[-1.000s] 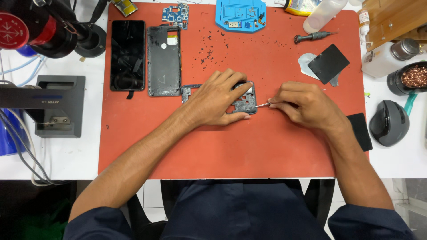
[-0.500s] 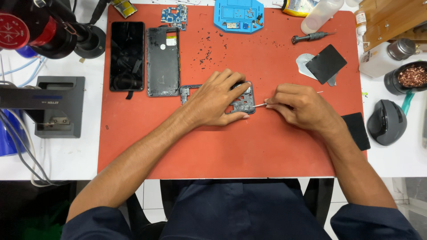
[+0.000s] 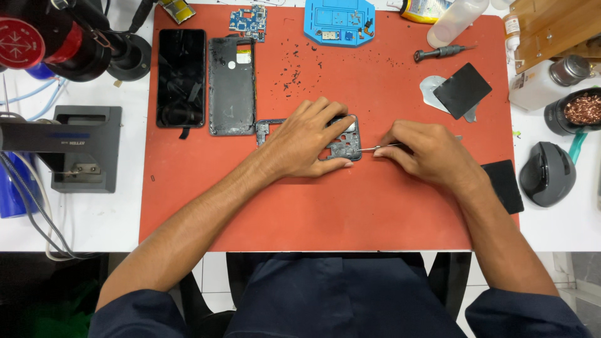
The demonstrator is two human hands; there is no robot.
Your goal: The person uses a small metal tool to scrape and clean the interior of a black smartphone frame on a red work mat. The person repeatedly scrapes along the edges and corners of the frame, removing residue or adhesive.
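A red mat (image 3: 350,206) covers the white worktop (image 3: 87,219). Left hand (image 3: 310,139) presses one phone frame (image 3: 344,147); right hand (image 3: 429,152) fingers pinch one pair of tweezers (image 3: 379,148).

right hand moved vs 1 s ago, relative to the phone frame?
Barely. The right hand keeps the thin metal tool at the right edge of the phone frame on the red mat, as before; any shift is too small to call.

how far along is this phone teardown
Done: the screen, back cover and a small circuit board already lie apart on the red mat. In hand: the left hand pins the phone frame while the right hand works tweezers at its edge. Left: whatever is still fixed in that frame; reassembly has not begun.
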